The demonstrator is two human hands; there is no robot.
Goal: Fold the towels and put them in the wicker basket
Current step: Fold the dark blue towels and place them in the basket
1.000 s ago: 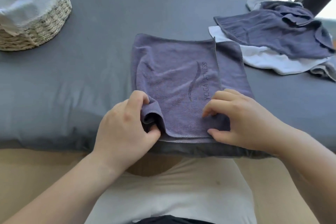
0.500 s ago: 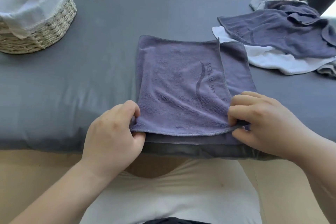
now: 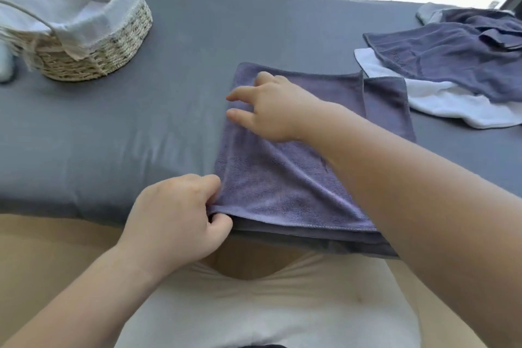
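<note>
In the head view, the purple towel (image 3: 285, 178) lies at the centre of the frame on the grey padded surface (image 3: 99, 135). It is already doubled over, with a narrower strip of the under layer showing along its right side. My left hand (image 3: 175, 217), at lower centre-left, pinches the near left corner of the top layer between thumb and curled fingers. My right hand (image 3: 271, 110) reaches across from the lower right with its fingers spread and nearly straight over the far left part of the cloth. I cannot tell whether the palm presses down or only brushes the nap. The wicker basket (image 3: 118, 45) with its white cloth liner (image 3: 70, 5) stands in the upper left, well apart from the towel. In the upper right, a dark blue towel (image 3: 452, 59) lies rumpled over a white towel (image 3: 440, 104), both unfolded. I judge the purple towel to be light, limp and a little clingy, so it should hold a crease only where it is flattened, and the layers could slide apart if it is lifted by one edge. The best holds look like the two corners of one side, pinching all layers together, or a flat hand under the folded stack to carry it.
</note>
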